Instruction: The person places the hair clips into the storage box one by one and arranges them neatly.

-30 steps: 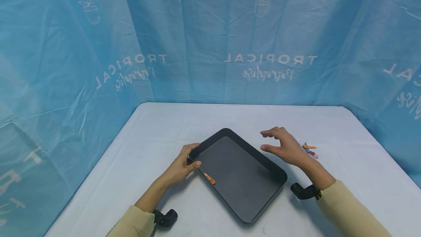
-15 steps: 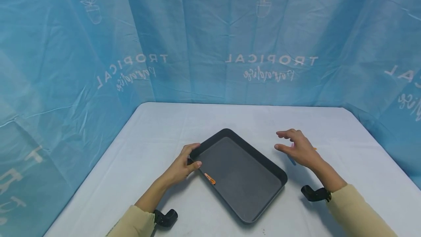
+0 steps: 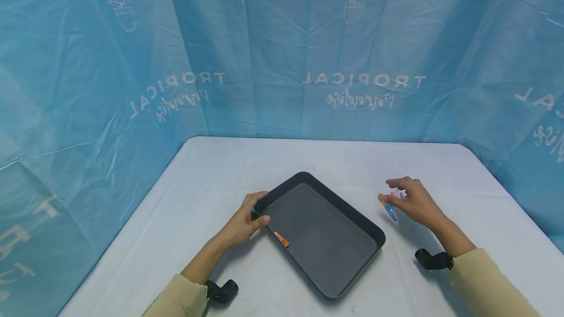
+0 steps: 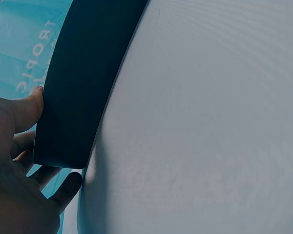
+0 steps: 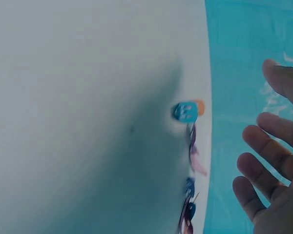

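My left hand (image 3: 241, 221) holds a dark grey baking tray (image 3: 319, 238) by its left corner, thumb at the rim and fingers round the outside; the left wrist view shows the tray's side wall (image 4: 85, 83). An orange hair clip (image 3: 281, 239) lies inside the tray along its left side. To the right of the tray, my right hand (image 3: 416, 202) hovers over a loose group of clips, fingers apart and nothing held. Near its thumb lie a blue clip (image 3: 390, 212) and an orange one, with a pink clip (image 3: 398, 193) behind. The right wrist view shows several clips (image 5: 187, 112) beyond the fingertips.
A white cloth covers the table (image 3: 220, 165). Blue printed curtains (image 3: 282, 53) hang behind it and along both sides. Each wrist carries a black camera mount (image 3: 434, 260).
My right hand has moved right, from beside the tray's far right edge to the clips. The left hand, the tray and the clip inside it have stayed put.
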### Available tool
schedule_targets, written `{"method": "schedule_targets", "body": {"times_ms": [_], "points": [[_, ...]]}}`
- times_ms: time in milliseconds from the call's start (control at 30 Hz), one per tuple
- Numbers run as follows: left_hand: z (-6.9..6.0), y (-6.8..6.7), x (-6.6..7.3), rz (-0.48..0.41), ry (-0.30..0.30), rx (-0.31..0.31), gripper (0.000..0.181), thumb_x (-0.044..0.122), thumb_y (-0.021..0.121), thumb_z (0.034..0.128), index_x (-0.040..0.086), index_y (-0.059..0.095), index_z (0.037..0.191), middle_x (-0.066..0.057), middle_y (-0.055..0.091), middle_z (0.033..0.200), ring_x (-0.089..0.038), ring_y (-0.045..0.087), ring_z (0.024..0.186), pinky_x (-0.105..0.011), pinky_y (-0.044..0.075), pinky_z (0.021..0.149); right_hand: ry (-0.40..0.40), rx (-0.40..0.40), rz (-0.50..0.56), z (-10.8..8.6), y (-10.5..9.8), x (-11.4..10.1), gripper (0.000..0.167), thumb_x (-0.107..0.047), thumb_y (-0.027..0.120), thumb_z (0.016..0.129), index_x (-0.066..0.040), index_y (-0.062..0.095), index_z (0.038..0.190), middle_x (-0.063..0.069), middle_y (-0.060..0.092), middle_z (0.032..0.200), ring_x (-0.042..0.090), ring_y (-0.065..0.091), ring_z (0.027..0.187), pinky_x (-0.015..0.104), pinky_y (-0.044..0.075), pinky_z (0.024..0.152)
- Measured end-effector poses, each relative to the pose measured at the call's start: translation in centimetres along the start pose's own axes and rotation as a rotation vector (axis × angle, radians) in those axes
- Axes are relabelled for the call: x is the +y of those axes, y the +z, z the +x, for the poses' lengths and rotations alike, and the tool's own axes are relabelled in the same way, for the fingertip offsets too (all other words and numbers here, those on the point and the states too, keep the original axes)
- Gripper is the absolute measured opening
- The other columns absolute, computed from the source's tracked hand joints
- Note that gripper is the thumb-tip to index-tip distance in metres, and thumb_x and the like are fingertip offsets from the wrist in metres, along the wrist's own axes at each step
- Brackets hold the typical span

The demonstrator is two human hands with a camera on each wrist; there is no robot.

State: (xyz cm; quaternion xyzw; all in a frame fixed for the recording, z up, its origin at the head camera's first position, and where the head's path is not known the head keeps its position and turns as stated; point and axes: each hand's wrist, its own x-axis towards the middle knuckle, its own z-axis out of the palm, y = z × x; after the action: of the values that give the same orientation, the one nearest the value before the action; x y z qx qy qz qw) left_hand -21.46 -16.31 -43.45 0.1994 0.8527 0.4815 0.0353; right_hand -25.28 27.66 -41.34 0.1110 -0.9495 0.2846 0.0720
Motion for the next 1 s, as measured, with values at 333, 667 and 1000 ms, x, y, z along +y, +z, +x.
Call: {"method": "schedule_targets", "body": {"times_ms": [333, 667, 1000], "points": [[0.0, 0.0, -0.1, 0.022, 0.016, 0.008, 0.063, 0.019, 0.061, 0.0912, 0.01, 0.032, 0.145, -0.014, 0.028, 0.149, -0.036, 0.022, 0.142, -0.058, 0.027, 0.11, 0.098, -0.076, -0.028, 0.4, 0.0, 1.6, 0.059, -0.034, 0.068, 0.085, 0.002, 0.053, 0.13, 0.025, 0.049, 0.126, 0.039, 0.046, 0.107, 0.052, 0.049, 0.083], [0.0, 0.0, 0.0, 0.007, 0.027, 0.005, 0.062, 0.019, 0.062, 0.0907, 0.008, 0.033, 0.145, -0.016, 0.029, 0.149, -0.037, 0.022, 0.142, -0.059, 0.026, 0.11, 0.121, -0.121, -0.057, 0.9, 0.3, 2.3, 0.055, -0.029, 0.068, 0.086, 0.003, 0.054, 0.128, 0.025, 0.053, 0.122, 0.038, 0.043, 0.107, 0.05, 0.048, 0.081], [0.0, 0.0, 0.0, -0.011, 0.035, 0.001, 0.062, 0.018, 0.062, 0.0907, 0.008, 0.032, 0.145, -0.017, 0.028, 0.148, -0.038, 0.022, 0.142, -0.06, 0.027, 0.109, 0.135, -0.134, -0.111, 1.1, 0.6, 2.9, 0.052, -0.028, 0.068, 0.085, 0.002, 0.056, 0.126, 0.025, 0.054, 0.118, 0.035, 0.042, 0.102, 0.048, 0.045, 0.08]]}}
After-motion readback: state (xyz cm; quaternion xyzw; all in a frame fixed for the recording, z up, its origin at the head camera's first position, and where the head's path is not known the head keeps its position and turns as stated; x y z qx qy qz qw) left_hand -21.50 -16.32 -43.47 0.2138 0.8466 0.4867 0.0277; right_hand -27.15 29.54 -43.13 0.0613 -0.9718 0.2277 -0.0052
